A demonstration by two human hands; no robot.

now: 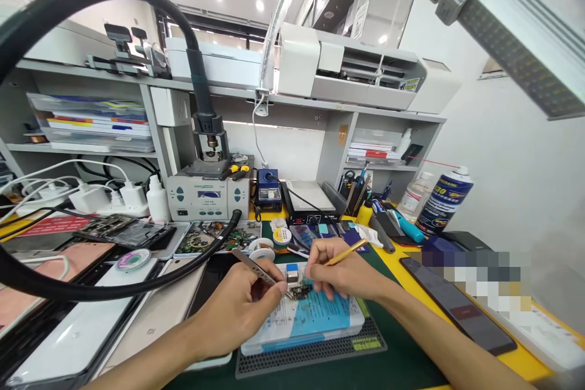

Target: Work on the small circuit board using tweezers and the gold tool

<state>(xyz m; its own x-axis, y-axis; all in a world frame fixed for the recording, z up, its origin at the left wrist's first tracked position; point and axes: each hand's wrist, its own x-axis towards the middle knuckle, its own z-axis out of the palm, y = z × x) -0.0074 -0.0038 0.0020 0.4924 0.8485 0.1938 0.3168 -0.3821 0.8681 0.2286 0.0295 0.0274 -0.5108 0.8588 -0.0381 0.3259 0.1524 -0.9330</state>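
My left hand (235, 304) is closed around grey metal tweezers (256, 268), their tips down by a small dark electronic part (300, 291). A slim gold pen-like tool (348, 252) is pinched in my right hand (340, 268), whose fingertips are just right of the same part. Its working end is hidden by my fingers. The part lies on a blue and white box (320, 320), with a small blue-topped piece (291, 272) just behind it. Beneath the box is a dark perforated mat (311, 361).
Several phones and panels (150, 317) lie at the left, crossed by a thick black hose (150, 289). A tray of circuit boards (183, 250) and a hot-air station (208, 195) stand behind. At right are a dark phone (457, 304) and a spray can (444, 202).
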